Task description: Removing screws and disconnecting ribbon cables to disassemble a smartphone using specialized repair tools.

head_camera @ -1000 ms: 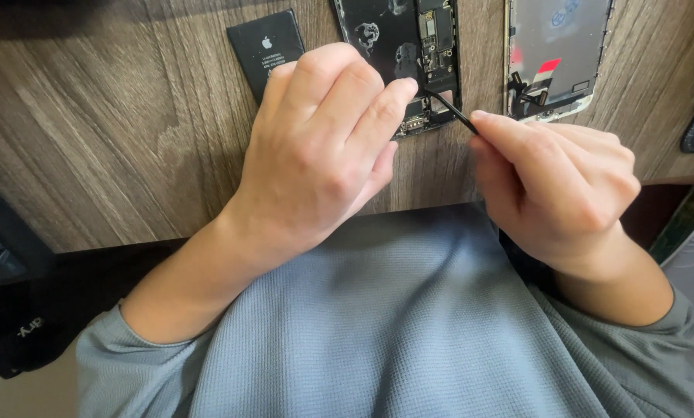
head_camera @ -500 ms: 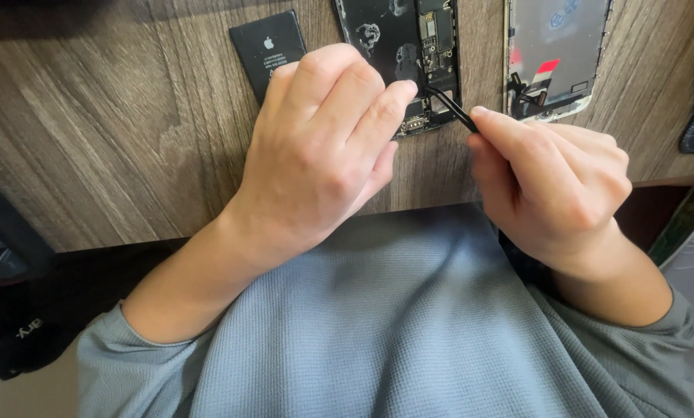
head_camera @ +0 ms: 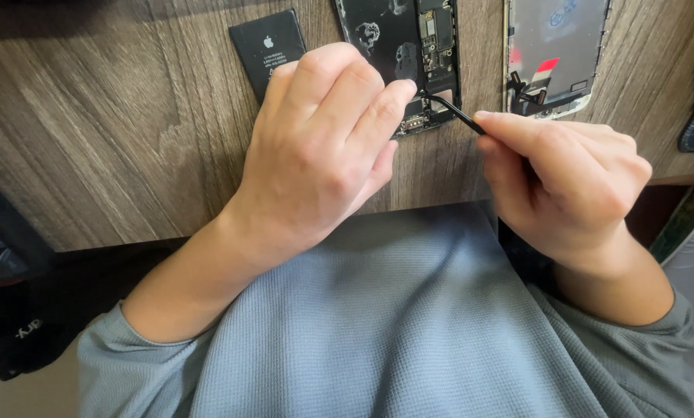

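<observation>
Head view, left hand (head_camera: 320,147) fingers curled on opened phone (head_camera: 409,54), right hand (head_camera: 568,182) pinching black tweezers (head_camera: 455,114)

A single camera sat on the person's head and looked steeply down and forward, close over the hands. The left hand (head_camera: 324,147) and right hand (head_camera: 572,182) filled the middle of the view. Beyond them ran the wood-grain desk (head_camera: 115,131), cut off at the top edge. Below the hands lay the person's grey-blue sleeves (head_camera: 378,325). No second view shared the scene.
</observation>
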